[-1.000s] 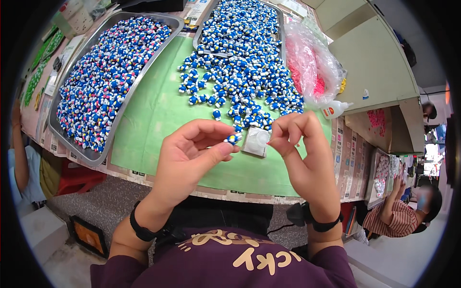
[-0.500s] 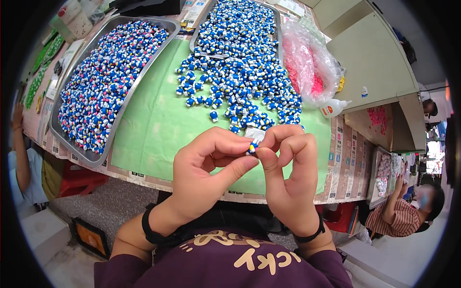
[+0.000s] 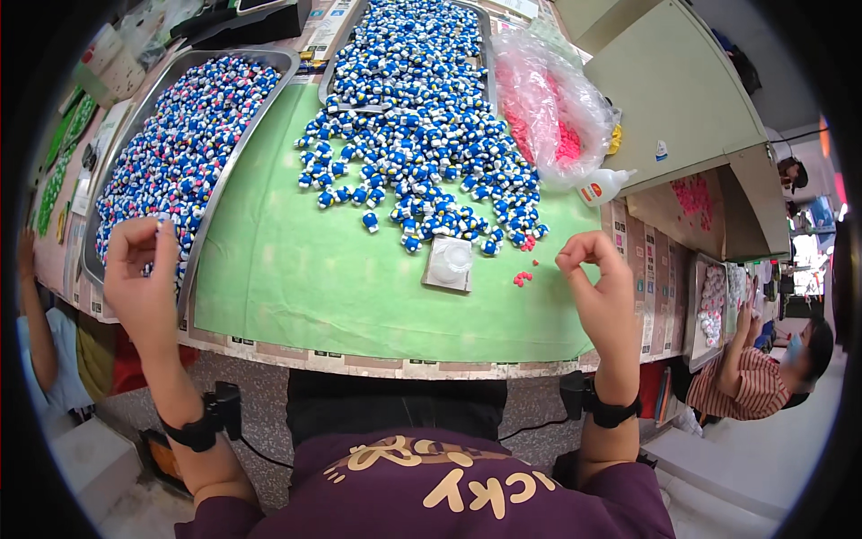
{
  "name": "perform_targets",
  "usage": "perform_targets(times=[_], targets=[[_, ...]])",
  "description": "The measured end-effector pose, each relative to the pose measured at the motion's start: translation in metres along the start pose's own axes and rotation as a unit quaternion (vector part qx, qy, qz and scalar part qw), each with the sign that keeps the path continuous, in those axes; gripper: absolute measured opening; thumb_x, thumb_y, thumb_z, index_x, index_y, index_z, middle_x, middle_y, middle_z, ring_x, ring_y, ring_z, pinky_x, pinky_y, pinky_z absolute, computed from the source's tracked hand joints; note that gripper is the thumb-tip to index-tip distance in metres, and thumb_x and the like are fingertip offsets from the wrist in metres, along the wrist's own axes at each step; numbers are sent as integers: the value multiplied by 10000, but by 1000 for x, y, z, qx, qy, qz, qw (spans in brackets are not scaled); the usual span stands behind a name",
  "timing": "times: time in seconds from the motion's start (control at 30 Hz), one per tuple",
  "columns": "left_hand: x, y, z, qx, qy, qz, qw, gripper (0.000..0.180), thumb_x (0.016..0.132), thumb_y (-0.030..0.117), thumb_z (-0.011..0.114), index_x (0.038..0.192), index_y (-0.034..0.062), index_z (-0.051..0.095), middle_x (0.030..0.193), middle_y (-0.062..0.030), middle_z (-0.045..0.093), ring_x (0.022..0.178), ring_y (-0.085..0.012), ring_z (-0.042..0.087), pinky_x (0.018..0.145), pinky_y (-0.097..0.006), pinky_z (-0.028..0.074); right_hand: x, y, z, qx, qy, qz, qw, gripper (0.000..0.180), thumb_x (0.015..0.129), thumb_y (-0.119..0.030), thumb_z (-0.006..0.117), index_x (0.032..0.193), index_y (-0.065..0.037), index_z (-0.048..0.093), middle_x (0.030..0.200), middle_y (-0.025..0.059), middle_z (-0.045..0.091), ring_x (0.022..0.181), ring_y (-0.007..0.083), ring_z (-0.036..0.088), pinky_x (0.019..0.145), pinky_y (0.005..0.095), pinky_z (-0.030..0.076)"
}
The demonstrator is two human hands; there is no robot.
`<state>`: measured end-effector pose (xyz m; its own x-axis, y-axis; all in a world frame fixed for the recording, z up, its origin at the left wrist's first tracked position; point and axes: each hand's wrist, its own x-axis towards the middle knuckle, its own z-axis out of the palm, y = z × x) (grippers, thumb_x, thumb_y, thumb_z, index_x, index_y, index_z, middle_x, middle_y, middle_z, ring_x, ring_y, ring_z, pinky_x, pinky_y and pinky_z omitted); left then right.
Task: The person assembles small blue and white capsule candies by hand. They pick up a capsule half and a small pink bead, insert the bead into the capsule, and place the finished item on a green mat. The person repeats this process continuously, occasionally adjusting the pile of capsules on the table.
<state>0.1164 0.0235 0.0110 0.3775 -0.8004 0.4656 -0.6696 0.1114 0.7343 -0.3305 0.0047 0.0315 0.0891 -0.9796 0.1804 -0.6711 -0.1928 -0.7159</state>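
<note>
My left hand (image 3: 145, 283) is over the near end of the left metal tray (image 3: 235, 148), which is heaped with small blue-and-white figures (image 3: 184, 135) carrying pink bits. Thumb and fingers are drawn together; whatever they hold, if anything, is too small to name. On the right, above the green mat (image 3: 341, 301), my right hand (image 3: 603, 292) is closed in a pinch, its fingertips showing nothing I can make out. Small pink pieces (image 3: 522, 279) lie left of it. A little white block with a round clear dish (image 3: 449, 263) sits mid-mat, just below loose blue-and-white figures (image 3: 422, 162).
A second metal tray (image 3: 492, 63) of figures stands at the back. Right of the pile are a clear bag of pink pieces (image 3: 557, 108), a white squeeze bottle (image 3: 603, 186) and a pale cabinet (image 3: 682, 99). Another person (image 3: 745, 368) sits at far right; an arm (image 3: 40, 310) shows at far left.
My hands have parted from a blue-and-white figure held between them: the left went to the left tray, the right moved right. The dish block and pink pieces are now uncovered.
</note>
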Motion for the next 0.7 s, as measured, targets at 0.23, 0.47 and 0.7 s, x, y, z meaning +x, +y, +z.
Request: perform_targets(times=[0.23,0.47,0.7], targets=[[-6,62,53,11,-100,32,994,168,865,46,657,1032,35,638,1017,-46,607,777,-121,576,613,-240,446,-4,8,21,-42,-20,-19,999,153,767,113,585,840,12,497,780,127,564,717,241,597,673,318,472],[-46,98,126,-35,-332,212,918,232,792,3,672,1021,28,643,938,-110,579,832,-279,601,702,-374,492,-6,6,23,-64,-34,25,997,137,824,94,582,841,7,476,770,83,572,738,157,567,717,270,467],[-49,101,130,0,-335,212,918,158,774,6,680,914,3,606,868,-113,561,787,-300,587,683,-392,484,-21,28,20,-37,-46,50,997,167,858,112,511,848,-22,412,831,55,519,746,122,497,719,242,428]])
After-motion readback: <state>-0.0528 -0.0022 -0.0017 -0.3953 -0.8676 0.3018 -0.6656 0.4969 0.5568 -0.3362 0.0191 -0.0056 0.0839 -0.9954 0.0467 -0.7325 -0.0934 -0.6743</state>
